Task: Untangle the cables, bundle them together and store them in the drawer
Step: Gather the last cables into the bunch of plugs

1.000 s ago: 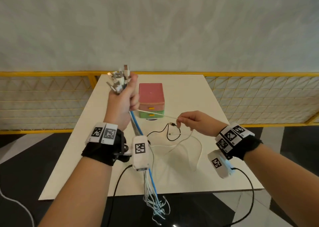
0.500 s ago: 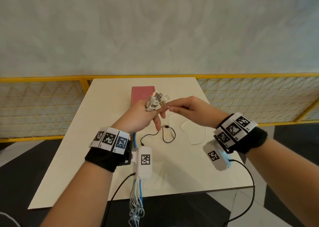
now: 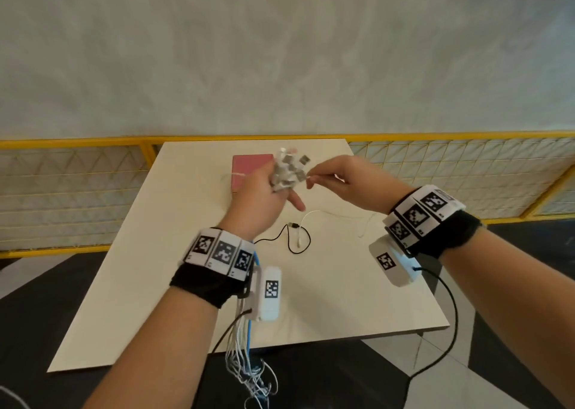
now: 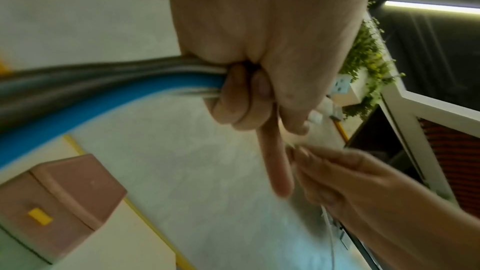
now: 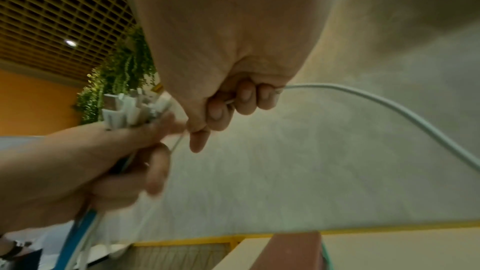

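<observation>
Above the middle of the tabletop (image 3: 130,299) your left hand (image 3: 258,203) grips the bundle of cables (image 3: 287,172), plug ends fanned upward and the tails, a blue one among them, hanging past your wrist off the near edge. A second ago that fist was raised high at the left and your right hand (image 3: 339,181) was low, pinching the white cable (image 5: 389,108) well apart from it; now the two hands have met, and the right has brought the cable's end up against the plugs. To my eye that means one more strand is being added to the bundle, so the gathering is well on but not finished. Your left fingers (image 4: 241,98) are curled tight round the strands, with one finger stretched out straight toward the right hand. Your right fingers (image 5: 244,98) are closed narrow, pinching the white cable, whose slack trails back down to the tabletop. A black cable (image 3: 295,240) lies looped there, not yet picked up, with a white end crossing it. Beyond the hands sits the pink drawer box (image 3: 249,172); in the left wrist view its pink drawer looks closed, so storing is not yet begun.
</observation>
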{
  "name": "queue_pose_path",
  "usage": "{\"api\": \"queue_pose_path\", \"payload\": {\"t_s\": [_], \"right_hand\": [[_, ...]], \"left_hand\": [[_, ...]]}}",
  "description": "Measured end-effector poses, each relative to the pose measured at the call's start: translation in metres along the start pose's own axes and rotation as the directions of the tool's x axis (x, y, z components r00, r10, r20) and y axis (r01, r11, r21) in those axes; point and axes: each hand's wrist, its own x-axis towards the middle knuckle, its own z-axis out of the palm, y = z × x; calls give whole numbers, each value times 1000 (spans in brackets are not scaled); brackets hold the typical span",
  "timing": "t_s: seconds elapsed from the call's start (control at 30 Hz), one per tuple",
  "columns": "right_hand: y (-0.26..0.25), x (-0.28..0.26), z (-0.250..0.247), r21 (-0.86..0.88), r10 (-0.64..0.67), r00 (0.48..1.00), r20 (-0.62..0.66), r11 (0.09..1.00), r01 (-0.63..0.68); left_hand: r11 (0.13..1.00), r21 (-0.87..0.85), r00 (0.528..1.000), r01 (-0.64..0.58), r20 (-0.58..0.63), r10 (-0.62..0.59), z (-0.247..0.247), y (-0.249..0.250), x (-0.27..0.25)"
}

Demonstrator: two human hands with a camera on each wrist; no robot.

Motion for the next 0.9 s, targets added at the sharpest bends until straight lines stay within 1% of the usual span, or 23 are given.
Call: {"api": "queue_pose_path", "payload": {"t_s": [0.03, 0.07, 0.1, 0.13, 0.17, 0.2, 0.23, 0.27, 0.3, 0.33, 0.37, 0.4, 0.47, 0.5, 0.53, 0.57, 0.6, 0.67, 0.77, 0.83, 0.9], "right_hand": [[-3, 4, -1, -16, -30, 1000, -8, 999, 30], [-5, 6, -3, -24, -43, 999, -11, 999, 42], [-3, 5, -7, -9, -33, 999, -16, 999, 33], [1, 3, -11, 19, -3, 1000, -23, 1000, 3], [10, 0, -15, 40, 38, 999, -31, 999, -37], [20, -4, -19, 54, 77, 996, -42, 996, -74], [31, -8, -21, 49, 103, 993, -55, 994, -100], [37, -11, -23, 37, 111, 992, -62, 993, -109], [41, -13, -25, 15, 105, 992, -70, 994, -104], [41, -12, -26, -15, 83, 993, -82, 996, -84], [37, -10, -26, -49, 45, 994, -99, 998, -51], [29, -6, -27, -89, -3, 993, -118, 996, -7], [9, 5, -29, -170, -141, 977, -163, 979, 113], [1, 10, -30, -195, -209, 961, -182, 965, 173], [-5, 15, -33, -212, -260, 945, -199, 953, 218], [-8, 18, -36, -223, -285, 936, -206, 945, 239], [-7, 18, -41, -229, -287, 936, -202, 943, 239], [0, 14, -49, -226, -242, 956, -166, 953, 202], [14, 3, -61, -205, -147, 975, -170, 972, 111], [17, -2, -68, -183, -100, 974, -204, 981, 62], [16, -5, -76, -161, -87, 969, -231, 986, 50]], "left_hand": [[999, 43, 998, 3, 68, -6, 4, 3, 1], [997, 79, 996, 17, 81, -23, 4, 5, 1], [995, 94, 998, 40, 40, -44, 0, 6, 2], [993, 98, 997, 64, -52, -59, -6, 7, 2], [993, 91, 982, 79, -181, -62, -14, 5, 3], [995, 49, 947, 92, -312, -72, -24, 1, 3], [996, -22, 907, 90, -412, -91, -34, -2, 4], [994, -78, 878, 82, -466, -109, -42, -5, 3], [993, -88, 863, 77, -493, -110, -46, -7, 2], [995, -76, 864, 68, -494, -97, -45, -6, 1], [997, -67, 879, 42, -471, -68, -41, -3, 0], [998, -68, 906, 0, -423, -29, -36, 3, -1], [996, -58, 966, -73, -252, 57, -21, 13, 0], [996, -7, 982, -89, -168, 86, -14, 17, 1], [995, 43, 988, -93, -118, 98, -10, 20, 2], [993, 80, 988, -88, -117, 97, -9, 21, 4], [993, 89, 984, -79, -155, 92, -10, 20, 6], [995, 83, 956, -53, -283, 75, -19, 22, 7], [997, -14, 859, -71, -509, 54, -39, 18, 7], [994, -57, 807, -91, -589, 40, -50, 13, 8], [993, -69, 782, -92, -622, 29, -55, 10, 8]]}}
